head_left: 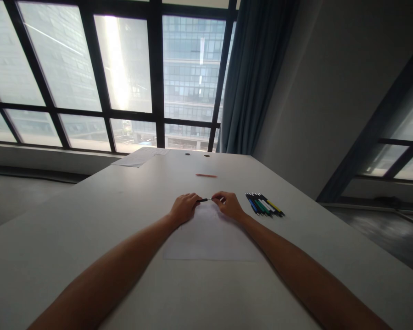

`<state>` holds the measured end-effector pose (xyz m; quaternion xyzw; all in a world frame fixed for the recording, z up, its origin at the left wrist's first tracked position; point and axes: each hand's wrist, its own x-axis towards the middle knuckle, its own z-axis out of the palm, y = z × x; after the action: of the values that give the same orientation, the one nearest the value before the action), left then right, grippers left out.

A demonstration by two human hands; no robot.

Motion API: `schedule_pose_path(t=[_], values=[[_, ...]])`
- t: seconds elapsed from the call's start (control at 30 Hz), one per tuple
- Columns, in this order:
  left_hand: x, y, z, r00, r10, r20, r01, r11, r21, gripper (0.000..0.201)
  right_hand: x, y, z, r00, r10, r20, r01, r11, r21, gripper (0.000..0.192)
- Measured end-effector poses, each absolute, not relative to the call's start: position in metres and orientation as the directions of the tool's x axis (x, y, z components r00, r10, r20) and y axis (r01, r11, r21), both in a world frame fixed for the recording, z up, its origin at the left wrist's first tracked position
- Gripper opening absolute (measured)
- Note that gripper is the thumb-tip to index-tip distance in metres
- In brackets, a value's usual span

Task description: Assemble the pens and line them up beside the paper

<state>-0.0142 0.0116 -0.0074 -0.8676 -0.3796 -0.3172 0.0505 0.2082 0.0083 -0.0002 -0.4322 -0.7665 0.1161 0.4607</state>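
My left hand (pixel 186 206) is closed around a slim black pen (pixel 203 200), which points to the right. At the pen's thin metallic end, my right hand (pixel 227 204) pinches with thumb and fingers. Whether that end is a separate part is too small to tell. Both hands are over the far edge of a white sheet of paper (pixel 209 240) lying flat on the table. To the right of my right hand lies a row of several pens (pixel 264 205) with blue, green, white and yellow barrels and dark ends.
An orange pencil-like stick (pixel 206 175) lies on the white table (pixel 124 197) beyond my hands. Two small dark discs (pixel 207 156) are near the far edge. Loose papers (pixel 137 158) rest at the far left. Windows and a blue curtain (pixel 251 78) stand behind.
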Motion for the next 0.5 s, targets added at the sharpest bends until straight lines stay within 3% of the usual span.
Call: schedule_pose_path(t=[0.37, 0.5], values=[[-0.0153, 0.0119, -0.0076, 0.545, 0.58, 0.606, 0.615, -0.768, 0.181, 0.02, 0.198, 0.0045, -0.0028, -0.198, 0.772, 0.604, 0.538, 0.601, -0.591, 0.009], [-0.016, 0.0121, -0.0071, 0.556, 0.568, 0.608, 0.587, -0.785, 0.197, 0.02, 0.1988, 0.0037, -0.0033, -0.266, 0.752, 0.603, 0.625, 0.611, -0.486, 0.018]])
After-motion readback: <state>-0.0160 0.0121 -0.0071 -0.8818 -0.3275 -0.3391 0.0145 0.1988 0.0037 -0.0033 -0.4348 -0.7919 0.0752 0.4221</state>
